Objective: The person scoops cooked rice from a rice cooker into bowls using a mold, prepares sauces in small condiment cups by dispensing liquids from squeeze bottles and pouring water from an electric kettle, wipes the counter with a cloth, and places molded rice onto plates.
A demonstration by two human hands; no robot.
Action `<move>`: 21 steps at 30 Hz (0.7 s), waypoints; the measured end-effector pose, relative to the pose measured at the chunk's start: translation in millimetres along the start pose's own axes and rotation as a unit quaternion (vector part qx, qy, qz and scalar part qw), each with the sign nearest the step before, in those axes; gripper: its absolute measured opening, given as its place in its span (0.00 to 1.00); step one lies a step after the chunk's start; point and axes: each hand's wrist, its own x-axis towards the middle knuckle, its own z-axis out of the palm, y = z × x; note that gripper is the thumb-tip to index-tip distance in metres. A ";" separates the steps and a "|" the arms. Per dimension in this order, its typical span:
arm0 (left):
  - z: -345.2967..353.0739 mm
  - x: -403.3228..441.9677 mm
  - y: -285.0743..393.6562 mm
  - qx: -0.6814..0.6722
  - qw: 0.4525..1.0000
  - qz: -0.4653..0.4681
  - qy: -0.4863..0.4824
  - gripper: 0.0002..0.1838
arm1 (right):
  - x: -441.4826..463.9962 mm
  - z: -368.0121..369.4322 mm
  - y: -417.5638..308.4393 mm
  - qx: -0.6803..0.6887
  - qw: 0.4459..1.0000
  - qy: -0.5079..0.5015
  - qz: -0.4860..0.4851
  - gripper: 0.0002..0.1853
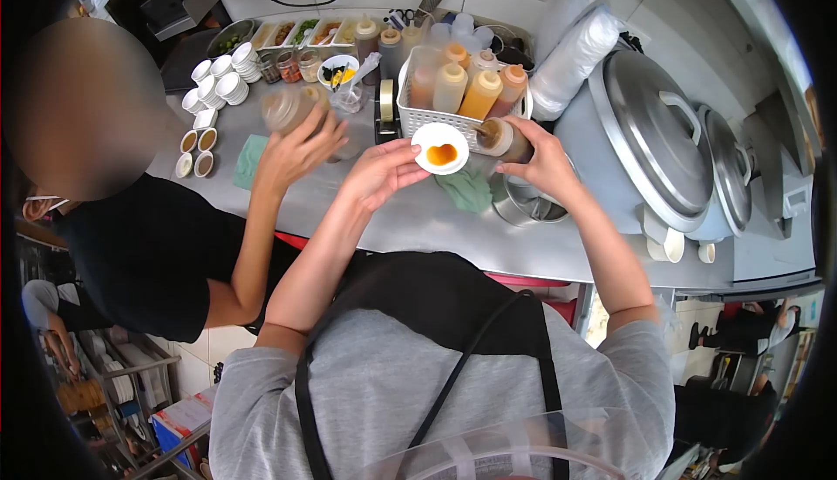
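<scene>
My left hand (381, 176) pinches the rim of a small white sauce dish (424, 135). Orange-brown sauce (442, 155) lies in it. Just to the right, my right hand (542, 159) is closed around a squeeze bottle (503, 140), tilted with its nozzle toward the dish. A white basket (418, 119) behind them holds several squeeze bottles (482, 95) with yellow, orange and pale contents. Below the dish, a green cloth (466, 188) lies on the counter beside a metal pot (523, 205).
At left, a co-worker's hand (309, 142) is by a blurred clear container (286, 109). Stacked white dishes (231, 86) and filled sauce cups (204, 163) stand beyond. A tape dispenser (386, 114) is near the basket. Large lidded pots (649, 131) occupy the right side.
</scene>
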 end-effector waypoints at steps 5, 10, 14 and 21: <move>-2.3 -3.5 -0.7 0.013 1.000 -0.005 0.013 0.15 | 1.7 9.9 -1.8 0.121 0.992 0.031 0.028 0.35; -0.2 -6.4 -6.0 0.013 0.999 -0.029 0.015 0.17 | -2.6 12.5 -1.7 0.173 0.983 0.036 0.044 0.36; 8.1 -10.7 -10.7 0.010 0.999 -0.040 0.000 0.17 | -13.9 5.3 -2.2 0.213 0.973 0.045 0.071 0.37; 12.1 -13.2 -24.0 0.023 0.997 -0.071 -0.017 0.19 | -41.1 -4.0 2.8 0.389 0.909 0.083 0.124 0.34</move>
